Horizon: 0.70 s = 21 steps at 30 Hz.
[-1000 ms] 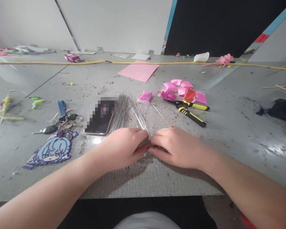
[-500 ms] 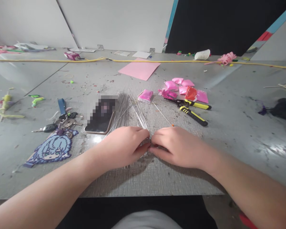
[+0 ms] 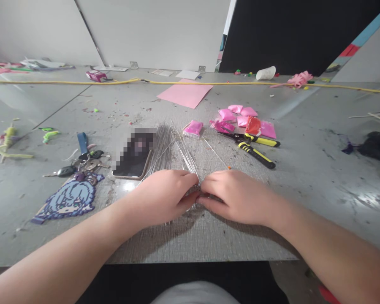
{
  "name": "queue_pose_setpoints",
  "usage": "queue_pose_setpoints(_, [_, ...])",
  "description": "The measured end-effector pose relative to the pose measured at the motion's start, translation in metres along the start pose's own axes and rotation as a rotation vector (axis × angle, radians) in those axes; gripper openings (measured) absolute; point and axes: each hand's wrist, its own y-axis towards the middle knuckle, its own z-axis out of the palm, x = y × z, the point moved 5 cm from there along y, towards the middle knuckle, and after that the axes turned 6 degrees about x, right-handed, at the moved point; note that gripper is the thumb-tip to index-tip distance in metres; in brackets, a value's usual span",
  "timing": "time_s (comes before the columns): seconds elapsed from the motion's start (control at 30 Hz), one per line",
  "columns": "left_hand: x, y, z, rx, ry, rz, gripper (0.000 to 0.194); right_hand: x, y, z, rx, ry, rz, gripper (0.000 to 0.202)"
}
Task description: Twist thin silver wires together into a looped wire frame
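Observation:
My left hand (image 3: 163, 194) and my right hand (image 3: 236, 194) meet fingertip to fingertip low over the table. Both are closed in a pinch, and the fingers hide what is between them. Thin silvery wires (image 3: 184, 152) run along the table toward the fingertips, and some shiny ends show below them. A thicker bundle of straight wires (image 3: 163, 145) lies beyond my left hand, beside a phone (image 3: 133, 158). Past my right hand rests a single thin wire (image 3: 213, 149) with an orange bit (image 3: 229, 167) near its end.
Black-and-yellow pliers (image 3: 256, 154) lie open beyond my right hand, against pink packets (image 3: 226, 115) and a red one (image 3: 253, 125). Another pink packet (image 3: 194, 127) is nearer the wires. Keys (image 3: 66, 171) with a blue pixel-style charm (image 3: 71, 196) lie left. A yellow cord (image 3: 177, 82) crosses the back.
The view has shifted very slightly. Both hands keep the same pinch at the same spot, and nothing on the table has visibly moved.

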Motion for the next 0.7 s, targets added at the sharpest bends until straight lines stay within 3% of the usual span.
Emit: queue_pose_setpoints(0.7, [0.0019,-0.0018,0.0032,0.04,0.041,-0.032,0.016,-0.001,-0.0008,0.0014,0.053,0.014,0.036,0.024])
